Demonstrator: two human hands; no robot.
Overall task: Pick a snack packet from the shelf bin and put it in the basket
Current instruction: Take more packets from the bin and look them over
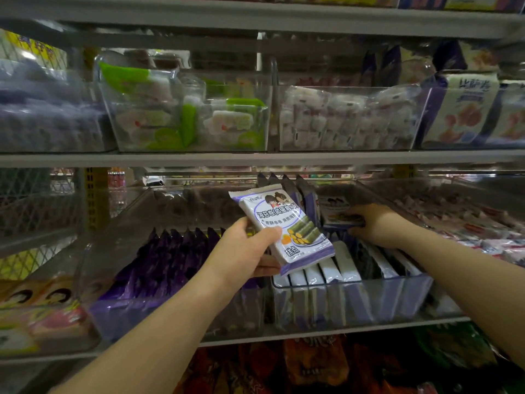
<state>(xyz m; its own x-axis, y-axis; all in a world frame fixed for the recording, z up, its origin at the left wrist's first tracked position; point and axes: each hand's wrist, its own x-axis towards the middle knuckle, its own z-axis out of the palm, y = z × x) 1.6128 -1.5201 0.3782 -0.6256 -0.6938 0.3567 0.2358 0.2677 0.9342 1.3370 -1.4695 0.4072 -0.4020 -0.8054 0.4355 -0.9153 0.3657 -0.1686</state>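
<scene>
Snack packet [284,228]: white and purple, held clear of the shelf bin [352,282], just above its front left corner, printed face to the camera.
Long axis: slanted; top seal tips toward the bin's back, bottom edge hangs over the bin's front row.
Left hand [244,251]: pinches the packet's lower left edge, thumb on the printed face, fingers beneath; just outside the bin's left wall.
Right hand [372,226]: deeper in the bin, toward its back, fingers curled on a second packet [339,216]; grip partly hidden.
Basket: not in view; direction from the bin cannot be told.
Judgement: pick looks done; left hand is better placed for the carry away from the bin.
</scene>
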